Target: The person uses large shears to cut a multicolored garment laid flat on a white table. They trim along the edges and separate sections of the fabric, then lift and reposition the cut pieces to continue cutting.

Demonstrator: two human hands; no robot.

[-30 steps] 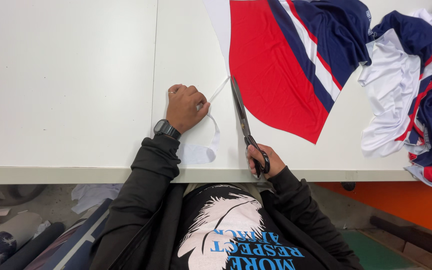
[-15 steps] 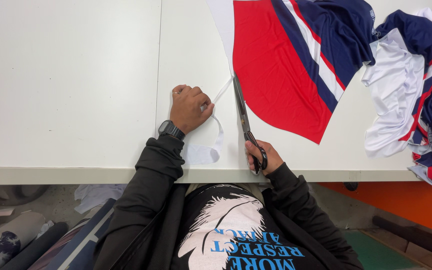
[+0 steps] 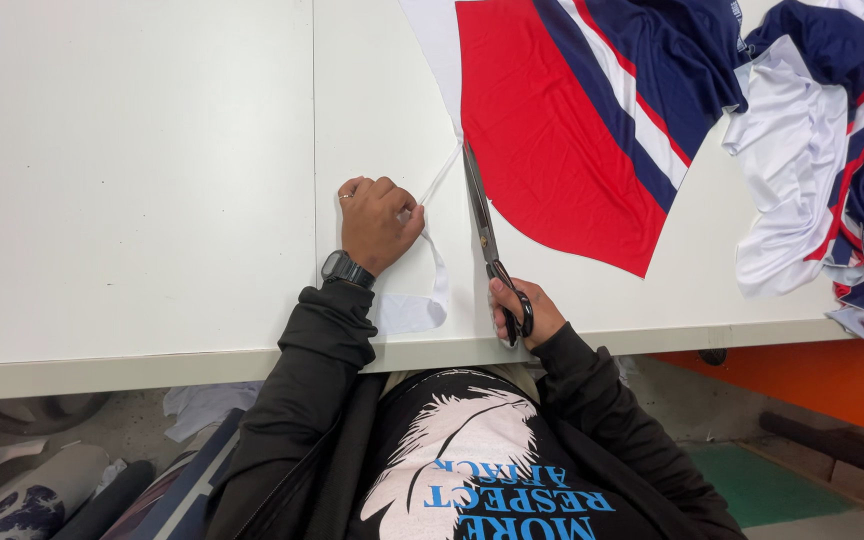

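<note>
My right hand [image 3: 524, 312] grips the handles of long black scissors [image 3: 487, 238] near the table's front edge, blades pointing away along the white edge of a red, navy and white fabric panel [image 3: 562, 130]. My left hand [image 3: 377, 220], wearing a black watch and a ring, is closed on a thin white fabric strip [image 3: 438, 255] trimmed from that edge. The strip runs from the scissor tips past my fingers and curls back toward the table edge.
The work lies on a white table [image 3: 132, 200] with a seam down its middle. A heap of red, navy and white fabric pieces [image 3: 832, 150] lies at the right. Cloth scraps and fabric rolls [image 3: 62, 480] sit on the floor below left.
The scissors have advanced slightly farther along the white edge. My left hand has kept its hold on the strip, hardly moving.
</note>
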